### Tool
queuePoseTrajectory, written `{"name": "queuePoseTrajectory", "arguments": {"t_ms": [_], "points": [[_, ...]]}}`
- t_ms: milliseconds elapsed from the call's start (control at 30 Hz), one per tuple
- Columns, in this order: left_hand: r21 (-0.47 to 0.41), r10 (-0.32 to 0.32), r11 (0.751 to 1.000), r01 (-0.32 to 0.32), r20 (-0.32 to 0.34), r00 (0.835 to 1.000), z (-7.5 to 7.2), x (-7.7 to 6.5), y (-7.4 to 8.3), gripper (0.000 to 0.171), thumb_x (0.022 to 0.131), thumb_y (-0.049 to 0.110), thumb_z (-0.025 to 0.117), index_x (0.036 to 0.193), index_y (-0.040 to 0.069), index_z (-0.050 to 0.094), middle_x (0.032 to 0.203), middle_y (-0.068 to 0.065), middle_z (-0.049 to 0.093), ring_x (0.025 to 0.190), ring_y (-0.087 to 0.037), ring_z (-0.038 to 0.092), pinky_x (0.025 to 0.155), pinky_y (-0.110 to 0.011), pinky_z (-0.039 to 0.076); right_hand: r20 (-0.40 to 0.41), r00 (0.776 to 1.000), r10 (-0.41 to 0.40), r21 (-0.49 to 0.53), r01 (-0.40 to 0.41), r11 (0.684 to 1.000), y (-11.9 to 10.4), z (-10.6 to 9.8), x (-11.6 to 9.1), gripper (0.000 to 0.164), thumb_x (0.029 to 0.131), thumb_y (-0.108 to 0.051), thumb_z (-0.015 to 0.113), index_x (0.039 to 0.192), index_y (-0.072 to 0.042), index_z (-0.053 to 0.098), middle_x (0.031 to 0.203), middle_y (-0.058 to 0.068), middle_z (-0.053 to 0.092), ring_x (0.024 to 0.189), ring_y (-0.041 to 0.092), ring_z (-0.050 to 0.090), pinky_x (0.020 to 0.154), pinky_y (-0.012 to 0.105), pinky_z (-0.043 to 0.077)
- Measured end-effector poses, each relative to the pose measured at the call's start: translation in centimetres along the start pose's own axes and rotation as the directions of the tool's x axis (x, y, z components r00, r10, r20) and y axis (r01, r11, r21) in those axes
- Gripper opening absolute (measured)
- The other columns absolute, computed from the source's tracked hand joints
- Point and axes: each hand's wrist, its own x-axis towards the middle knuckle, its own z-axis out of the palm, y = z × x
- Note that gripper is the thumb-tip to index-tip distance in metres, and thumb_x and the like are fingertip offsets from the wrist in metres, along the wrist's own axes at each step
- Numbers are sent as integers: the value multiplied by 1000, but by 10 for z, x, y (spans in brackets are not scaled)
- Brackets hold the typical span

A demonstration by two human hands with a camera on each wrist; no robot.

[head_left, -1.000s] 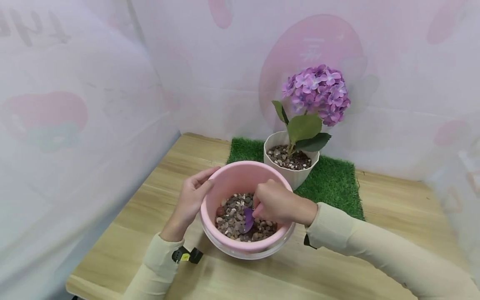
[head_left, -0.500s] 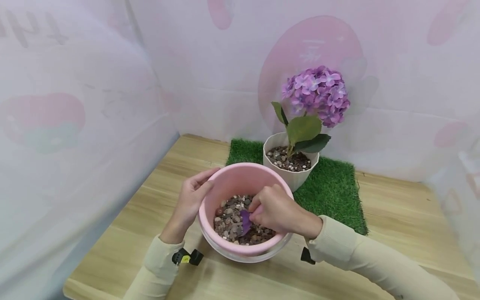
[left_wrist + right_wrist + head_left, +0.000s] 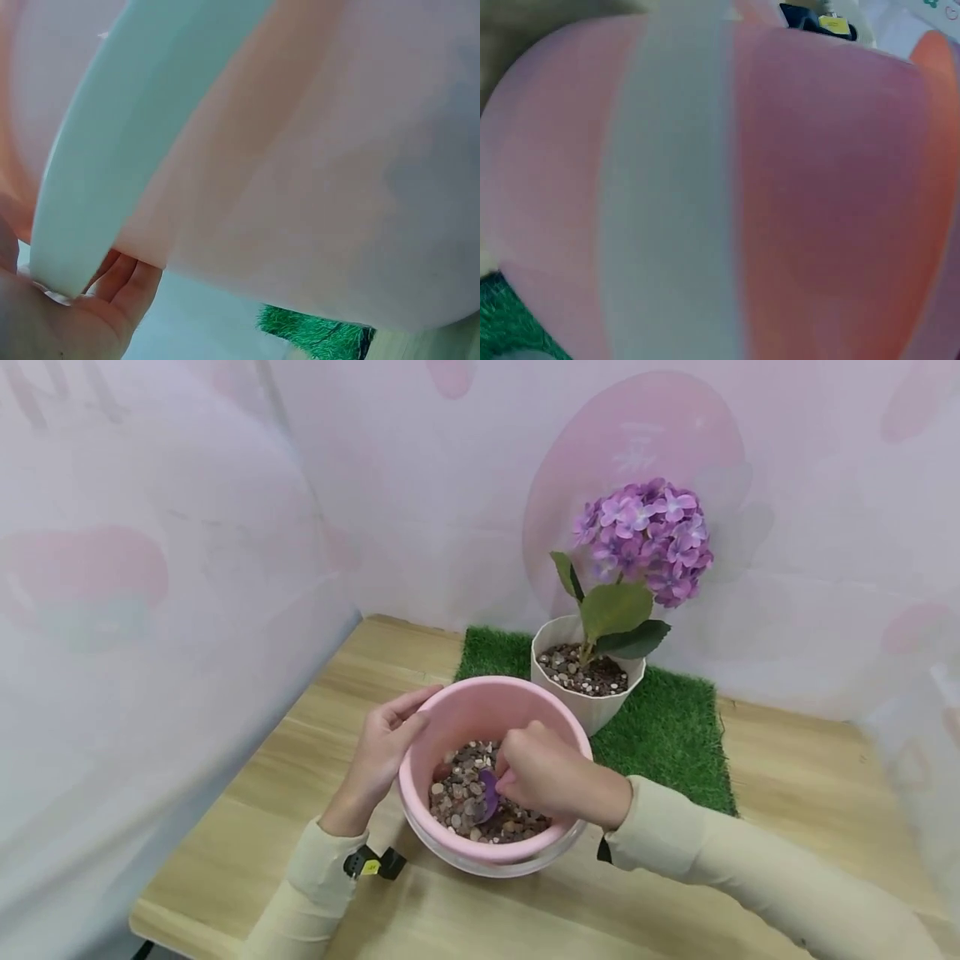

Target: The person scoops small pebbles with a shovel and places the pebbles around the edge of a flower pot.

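Note:
In the head view a round pink pot (image 3: 487,850) holds pebbles (image 3: 453,802) over its bottom. My left hand (image 3: 378,752) grips its left rim, thumb on top. The left wrist view shows fingers (image 3: 133,289) curled under the pale rim (image 3: 112,142). Inside the pot, my right hand (image 3: 536,772) grips the pink handle of a small shovel; its purple blade (image 3: 489,797) is among the pebbles, tip partly hidden. The right wrist view is filled by the pot's side (image 3: 832,172), and my right hand does not show there.
Behind the pot stands a white pot (image 3: 596,710) with a purple hydrangea (image 3: 648,539), on a green artificial grass mat (image 3: 671,735). The wooden table (image 3: 300,777) extends to both sides. White printed sheets (image 3: 420,485) hang at the back and sides.
The right hand and shovel have shifted slightly left within the pot, the blade still among the pebbles. The left hand keeps its hold on the rim. The head view has moved a little.

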Motion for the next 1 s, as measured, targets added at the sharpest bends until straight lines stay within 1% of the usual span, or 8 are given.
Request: {"name": "queuePoseTrajectory", "arguments": {"t_ms": [100, 200, 333, 500, 633, 767, 833, 1000], "points": [[2, -14, 1000, 14, 3, 1000, 0, 2, 0, 41, 105, 7, 58, 145, -1, 61, 145, -21, 65, 113, -17, 75, 93, -30, 66, -6, 1000, -21, 7, 21, 1000, 2, -2, 2, 6, 79, -3, 82, 80, -9, 85, 77, 3, 81, 69, 14, 76, 67, 20, 64], [13, -20, 1000, 20, -5, 1000, 1, 0, -2, 41, 104, 6, 58, 145, -2, 61, 146, -20, 65, 119, -19, 72, 96, -28, 64, -9, 1000, 11, 85, -11, 996, 6, -3, -1, 5, 81, -6, 84, 85, -8, 86, 80, 1, 82, 72, 8, 77, 73, 20, 64], [31, -6, 999, 6, -23, 1000, 0, -2, -3, 41, 104, 4, 57, 144, -5, 61, 146, -22, 64, 119, -14, 71, 98, -25, 63, -17, 999, 41, 148, -38, 988, 7, 3, -4, 8, 84, -11, 86, 92, -8, 86, 88, 2, 83, 78, 8, 79, 78, 20, 65], [32, 3, 999, -2, -26, 1000, -2, -1, 0, 41, 104, 5, 57, 144, -4, 61, 147, -22, 64, 119, -9, 71, 99, -25, 62, -46, 998, 37, 147, -30, 989, 8, 8, 1, 7, 84, -12, 86, 91, -11, 87, 85, -1, 83, 75, 7, 78, 78, 22, 65], [31, 0, 1000, 1, -22, 1000, -3, -2, 1, 41, 104, 3, 57, 144, -6, 60, 146, -23, 64, 116, -7, 72, 99, -25, 63, -51, 986, 158, 277, -138, 951, 10, 2, -1, 10, 84, -18, 89, 91, -12, 87, 85, -4, 83, 81, 5, 76, 88, 29, 66], [41, 0, 999, 1, -26, 1000, -4, -2, 2, 41, 104, 3, 57, 144, -5, 61, 146, -24, 64, 116, -7, 72, 98, -24, 63, -75, 969, 234, 386, -188, 903, 12, -2, -8, 15, 85, -26, 89, 95, -15, 86, 91, -4, 83, 93, 10, 79, 97, 36, 66], [42, -8, 999, 9, -20, 1000, -3, -2, 2, 41, 104, 5, 57, 144, -3, 61, 146, -22, 64, 119, -12, 72, 98, -25, 63, -89, 966, 241, 400, -187, 897, 14, -3, -13, 16, 87, -28, 88, 97, -16, 86, 92, -4, 83, 91, 10, 80, 96, 36, 66], [36, -19, 999, 19, -9, 1000, 0, -1, 2, 41, 104, 5, 58, 144, 1, 63, 147, -20, 64, 127, -33, 69, 98, -29, 63, -155, 961, 227, 393, -151, 907, 17, -6, -22, 18, 86, -30, 89, 98, -16, 86, 95, -2, 84, 91, 11, 80, 94, 35, 67]]}}
